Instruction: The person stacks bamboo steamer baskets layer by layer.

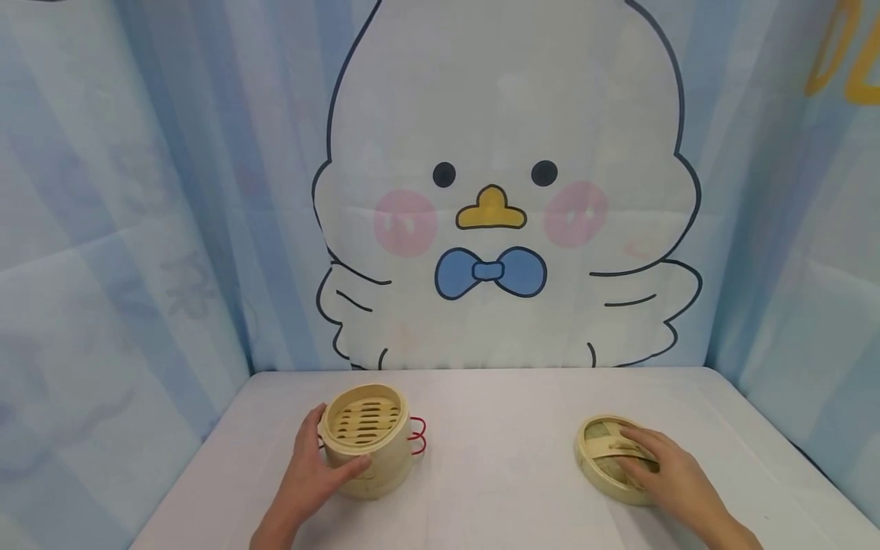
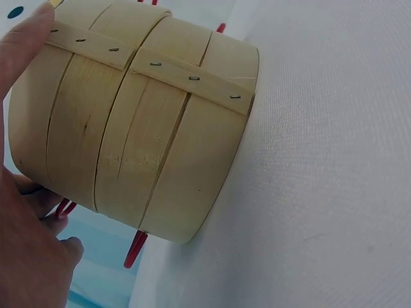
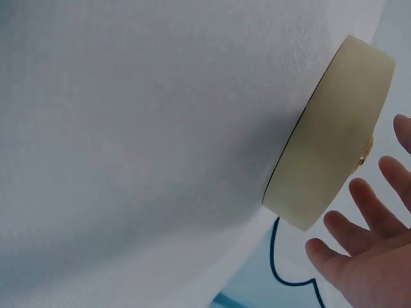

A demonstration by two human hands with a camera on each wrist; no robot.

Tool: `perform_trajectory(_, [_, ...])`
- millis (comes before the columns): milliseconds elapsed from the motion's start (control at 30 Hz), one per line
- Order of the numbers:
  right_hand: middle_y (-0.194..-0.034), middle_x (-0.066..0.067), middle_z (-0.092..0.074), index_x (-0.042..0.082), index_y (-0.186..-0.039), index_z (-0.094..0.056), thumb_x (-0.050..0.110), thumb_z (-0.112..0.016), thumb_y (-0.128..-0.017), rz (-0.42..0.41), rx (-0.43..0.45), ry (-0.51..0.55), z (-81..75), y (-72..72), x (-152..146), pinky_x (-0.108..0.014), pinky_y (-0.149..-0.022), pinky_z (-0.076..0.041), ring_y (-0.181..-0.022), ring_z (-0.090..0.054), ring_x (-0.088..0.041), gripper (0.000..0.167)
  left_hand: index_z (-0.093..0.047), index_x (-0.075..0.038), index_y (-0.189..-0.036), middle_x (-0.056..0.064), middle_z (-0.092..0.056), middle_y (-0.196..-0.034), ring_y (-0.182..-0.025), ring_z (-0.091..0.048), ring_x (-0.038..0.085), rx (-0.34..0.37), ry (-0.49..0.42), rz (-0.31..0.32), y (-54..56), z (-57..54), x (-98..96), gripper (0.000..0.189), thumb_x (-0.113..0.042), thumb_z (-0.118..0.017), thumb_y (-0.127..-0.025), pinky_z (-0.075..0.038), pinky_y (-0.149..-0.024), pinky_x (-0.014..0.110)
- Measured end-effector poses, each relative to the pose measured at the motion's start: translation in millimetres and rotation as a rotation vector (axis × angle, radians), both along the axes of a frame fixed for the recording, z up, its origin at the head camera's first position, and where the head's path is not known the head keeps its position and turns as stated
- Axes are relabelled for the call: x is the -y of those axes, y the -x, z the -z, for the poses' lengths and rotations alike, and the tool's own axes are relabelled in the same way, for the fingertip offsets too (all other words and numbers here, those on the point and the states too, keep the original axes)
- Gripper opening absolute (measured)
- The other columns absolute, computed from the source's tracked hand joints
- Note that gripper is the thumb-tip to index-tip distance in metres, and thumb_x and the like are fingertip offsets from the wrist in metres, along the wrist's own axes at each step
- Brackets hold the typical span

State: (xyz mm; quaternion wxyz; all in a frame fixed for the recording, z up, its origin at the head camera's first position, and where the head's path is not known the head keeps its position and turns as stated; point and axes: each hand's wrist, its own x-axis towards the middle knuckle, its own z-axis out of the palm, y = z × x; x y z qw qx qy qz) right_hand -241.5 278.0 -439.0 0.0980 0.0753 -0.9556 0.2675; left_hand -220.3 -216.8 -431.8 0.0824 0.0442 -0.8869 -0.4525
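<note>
On the left of the table stands a stack of two round bamboo steamer baskets (image 1: 385,467), with a slatted floor visible inside the top one and red loops on its sides. My left hand (image 1: 302,477) grips the stack from its left side, thumb across the front and fingers around the back. In the left wrist view the stapled bamboo wall (image 2: 128,141) sits between thumb and fingers. To the right lies a bamboo steamer lid (image 1: 593,462), its strap handle facing up. Over the lid hovers my right hand (image 1: 670,470), its spread fingers (image 3: 369,202) close to the handle in the right wrist view.
A white cloth covers the table (image 1: 495,451). Behind it hangs a backdrop (image 1: 488,336) printed with a white bird in a blue bow tie. Pale blue curtains (image 1: 89,305) close off both sides.
</note>
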Motion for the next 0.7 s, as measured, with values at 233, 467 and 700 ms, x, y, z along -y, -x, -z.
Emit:
perform_trajectory(233, [-0.132,-0.029,-0.058,-0.003,-0.128,-0.065,0.021,-0.077,-0.090,-0.026,0.021,0.006,2.3,5.7,-2,-0.066,-0.097,-0.044,-0.124,-0.049,-0.055,0.046,-0.012,0.004,-0.156,0.031,-0.019,-0.158,-0.146,-0.019,0.048,0.013,-0.008,-0.010,0.8,-1.0,-1.1,0.123,-0.046,-0.089,-0.074,-0.020,-0.114,0.065])
perform_trajectory(467, [-0.126,-0.026,-0.062,0.001,-0.120,-0.070,0.019,-0.078,-0.090,-0.049,0.047,0.002,0.3,12.9,-4,-0.065,-0.097,-0.045,-0.122,-0.051,-0.054,0.036,-0.013,0.004,-0.155,0.031,-0.020,-0.158,-0.145,-0.020,0.048,0.013,-0.003,-0.012,1.0,-0.5,-1.0,0.123,-0.047,-0.089,-0.074,-0.021,-0.114,0.065])
perform_trajectory(700, [-0.123,-0.023,-0.064,0.002,-0.115,-0.073,0.016,-0.079,-0.087,-0.057,0.029,0.002,1.9,15.6,-5,-0.065,-0.096,-0.045,-0.120,-0.053,-0.052,0.031,-0.013,0.003,-0.155,0.030,-0.022,-0.158,-0.145,-0.021,0.048,0.008,-0.014,-0.009,0.7,-1.2,-0.8,0.122,-0.046,-0.089,-0.074,-0.021,-0.114,0.066])
